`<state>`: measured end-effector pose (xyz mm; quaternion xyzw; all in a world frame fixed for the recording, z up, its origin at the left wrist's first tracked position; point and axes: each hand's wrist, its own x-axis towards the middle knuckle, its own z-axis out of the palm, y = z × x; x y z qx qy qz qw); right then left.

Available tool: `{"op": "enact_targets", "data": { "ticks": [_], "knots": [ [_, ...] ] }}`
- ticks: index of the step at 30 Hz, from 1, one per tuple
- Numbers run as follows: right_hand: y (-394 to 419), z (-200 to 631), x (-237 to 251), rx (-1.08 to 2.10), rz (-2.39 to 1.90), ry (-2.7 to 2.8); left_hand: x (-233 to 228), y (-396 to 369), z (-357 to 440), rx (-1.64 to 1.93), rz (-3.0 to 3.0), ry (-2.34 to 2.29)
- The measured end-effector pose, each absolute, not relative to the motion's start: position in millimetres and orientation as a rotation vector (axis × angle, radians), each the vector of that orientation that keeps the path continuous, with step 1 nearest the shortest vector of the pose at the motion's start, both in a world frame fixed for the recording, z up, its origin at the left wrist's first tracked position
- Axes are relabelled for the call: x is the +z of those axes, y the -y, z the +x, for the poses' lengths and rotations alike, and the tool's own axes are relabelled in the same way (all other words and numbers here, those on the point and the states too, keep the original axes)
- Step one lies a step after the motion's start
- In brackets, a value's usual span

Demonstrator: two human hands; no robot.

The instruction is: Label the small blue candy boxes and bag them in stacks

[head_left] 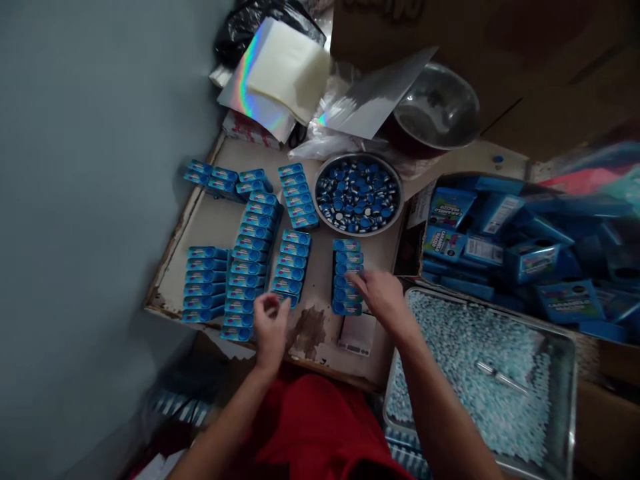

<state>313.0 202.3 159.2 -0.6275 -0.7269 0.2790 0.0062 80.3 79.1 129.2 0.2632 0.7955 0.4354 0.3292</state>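
My left hand (271,330) has its fingers curled toward the thumb, at the near end of a short row of small blue packets (291,267). Whether it grips anything is hard to make out. To the right, my right hand (383,297) reaches over another short row of blue packets (347,308); its fingertips are pinched together over the middle of that row, and whatever lies between them is too small to see. Left of my left hand runs a longer row of blue packets (249,257). A round metal bowl (323,217) of blue and silver caps stands behind both rows.
A small flat scale (357,335) lies near the worn table edge (320,363). On the right are a metal tray (567,400) of pale blue pellets with a scoop-like tool (503,378), and a carton (413,233) of blue packages. Sheets (290,67) and an empty-looking bowl (440,107) sit behind.
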Motion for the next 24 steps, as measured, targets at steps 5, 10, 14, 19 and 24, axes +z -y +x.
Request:
{"op": "enact_targets", "data": {
  "ticks": [5, 10, 14, 19, 24],
  "knots": [
    [-284, 188, 170, 0.766, -1.656, 2.398, 95, -59, 76, 1.058, -0.253, -1.489],
    [-304, 155, 113, 0.938, -2.049, 2.149, 84, -107, 78, 1.144, -0.312, -1.445],
    [-311, 179, 89, 1.432, -1.699, 1.873, 83, -109, 69, 1.071, -0.325, -1.427],
    [-302, 169, 102, 1.208, -1.950, 2.142, 87, -104, 61, 0.955, -0.402, -1.464],
    [-259, 162, 160, 0.999, -2.050, 2.124, 117, -86, 66, 1.028, -0.386, -1.383]
  ]
}}
